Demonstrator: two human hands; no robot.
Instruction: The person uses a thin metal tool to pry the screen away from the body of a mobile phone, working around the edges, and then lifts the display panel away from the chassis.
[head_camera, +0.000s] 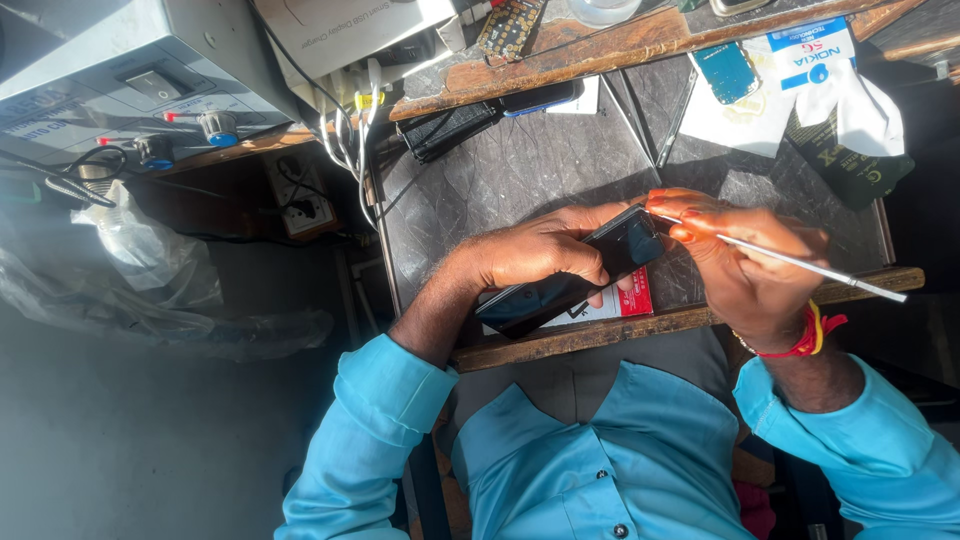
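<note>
Both hands meet over a dark work surface (520, 170) in the middle of the frame. Left hand (540, 250) is curled around a black phone (575, 275), fingers wrapped over its upper edge, holding it tilted above the surface. Right hand (745, 265) is pinched closed on a thin metal tool (800, 262), whose tip touches the phone's top right corner while its shaft runs out toward the right edge. A red thread band (805, 338) sits on the right wrist.

Under the phone lies a white and red card (625, 300), mostly covered. At the upper right a white box with a blue panel (810, 50) lies beside a dark green package (850, 165), which is partly covered by crumpled white paper (860, 105). A blue rectangular part (725, 70) rests just left of the box.

A grey machine with knobs (130, 90) fills the upper left, cut off by the frame. Clear plastic bags (150, 270) below it are hard to make out. Whether the phone's back is open cannot be told.
</note>
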